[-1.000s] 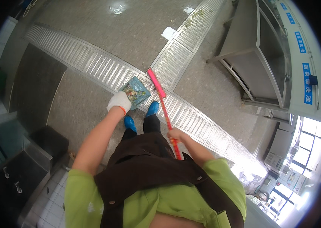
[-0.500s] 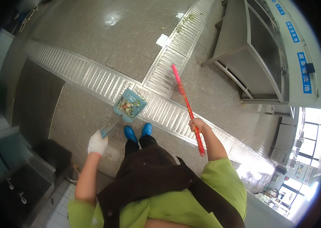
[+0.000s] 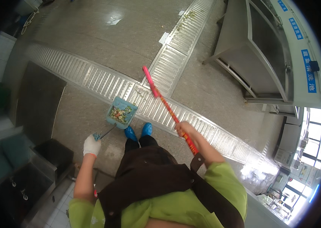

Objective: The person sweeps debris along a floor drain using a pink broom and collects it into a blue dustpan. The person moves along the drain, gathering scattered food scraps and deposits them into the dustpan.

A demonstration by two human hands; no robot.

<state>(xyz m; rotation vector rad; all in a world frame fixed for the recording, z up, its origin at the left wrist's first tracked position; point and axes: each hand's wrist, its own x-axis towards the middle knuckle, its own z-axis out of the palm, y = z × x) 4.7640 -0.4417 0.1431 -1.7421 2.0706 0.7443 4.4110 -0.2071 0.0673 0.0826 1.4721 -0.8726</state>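
My left hand, in a white glove, is closed around the handle of a blue-green dustpan. The pan hangs left of my blue-covered shoes, and food scraps in mixed colours lie in it. In my bare right hand is the red patterned handle of a broom. Its narrow pink head lies over the grating, up and to the right of the dustpan; bristles cannot be made out. The handle's near end passes beside my right forearm.
Metal drain gratings cross the floor and branch upward. Green scraps and a white piece of paper lie along that branch. A stainless steel counter stands at the right, a sink at the lower left.
The broom's head has swung left and turned, so its pink bar shows broadside. My right hand has shifted left. The dustpan and my left hand have moved slightly left.
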